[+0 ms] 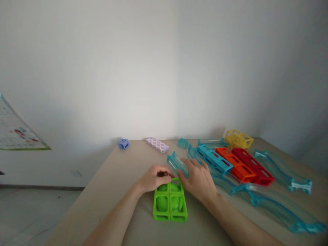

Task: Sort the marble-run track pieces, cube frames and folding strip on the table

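Green blocks (169, 195) sit on the bench (128, 171); the left hand (153, 178), fingers curled, meets their far edge, whether clamped I cannot tell; the right hand (199, 178), thumb and fingers apart, overlaps a clear track (175, 160).

Our left forearm (120, 210), bare: slants far and right. Our right forearm (237, 220), bare: slants far and left. Our left hand (155, 178): fingers bent toward the right, thumb on the near side. Our right hand (199, 178): back uppermost, fingers gently curved toward the far left, thumb set apart.
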`<state>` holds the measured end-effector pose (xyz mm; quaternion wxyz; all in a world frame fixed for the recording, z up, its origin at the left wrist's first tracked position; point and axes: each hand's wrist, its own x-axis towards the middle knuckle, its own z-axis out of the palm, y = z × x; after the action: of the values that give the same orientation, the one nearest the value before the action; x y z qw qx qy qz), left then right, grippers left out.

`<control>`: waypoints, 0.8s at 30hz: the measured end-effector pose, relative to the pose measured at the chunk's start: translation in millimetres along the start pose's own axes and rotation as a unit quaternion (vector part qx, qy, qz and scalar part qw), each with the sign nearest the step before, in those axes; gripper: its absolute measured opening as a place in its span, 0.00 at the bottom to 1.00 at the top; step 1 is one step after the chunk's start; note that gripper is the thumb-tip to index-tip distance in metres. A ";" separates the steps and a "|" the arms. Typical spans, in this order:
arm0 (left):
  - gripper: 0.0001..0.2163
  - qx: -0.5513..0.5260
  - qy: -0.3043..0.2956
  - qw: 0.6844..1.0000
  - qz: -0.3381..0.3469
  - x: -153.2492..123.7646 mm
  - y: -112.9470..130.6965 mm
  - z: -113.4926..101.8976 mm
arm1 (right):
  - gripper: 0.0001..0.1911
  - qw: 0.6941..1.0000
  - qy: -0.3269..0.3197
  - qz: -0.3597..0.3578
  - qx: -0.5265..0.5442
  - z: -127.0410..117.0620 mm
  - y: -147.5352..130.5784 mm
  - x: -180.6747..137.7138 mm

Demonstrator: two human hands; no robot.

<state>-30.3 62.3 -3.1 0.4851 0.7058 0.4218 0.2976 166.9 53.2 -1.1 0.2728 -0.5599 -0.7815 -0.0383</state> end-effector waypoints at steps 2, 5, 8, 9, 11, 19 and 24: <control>0.11 0.001 -0.020 1.000 0.000 -0.9 -0.2 -1.4 | 0.16 1.000 0.003 -0.006 -0.001 -0.4 -1.0 -0.2; 0.12 0.004 -0.063 0.998 -0.004 -2.5 0.6 -3.2 | 0.14 1.000 0.020 0.000 0.003 2.9 0.0 0.8; 0.12 0.008 -0.092 0.996 -0.002 -3.9 2.0 -2.8 | 0.14 0.997 0.052 0.000 0.061 9.6 2.7 1.9; 0.12 0.010 -0.094 0.996 0.001 -4.0 2.2 -2.2 | 0.15 0.994 0.059 -0.002 0.093 11.6 3.4 1.9; 0.12 0.013 -0.088 0.996 0.007 -3.8 1.8 -1.1 | 0.16 0.985 0.059 -0.012 0.162 14.3 3.7 0.8; 0.11 0.025 -0.019 0.999 0.018 1.0 -4.1 -2.7 | 0.25 0.965 -0.043 -0.111 0.234 4.8 -2.1 -8.0; 0.16 0.048 0.039 0.998 0.010 2.7 -3.9 -3.5 | 0.33 0.963 -0.070 -0.126 0.230 -2.9 -4.7 -8.2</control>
<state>-33.2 67.0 -5.5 0.4307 0.7203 0.4470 0.3095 165.7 43.4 -1.4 0.3314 -0.3808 -0.8505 0.1478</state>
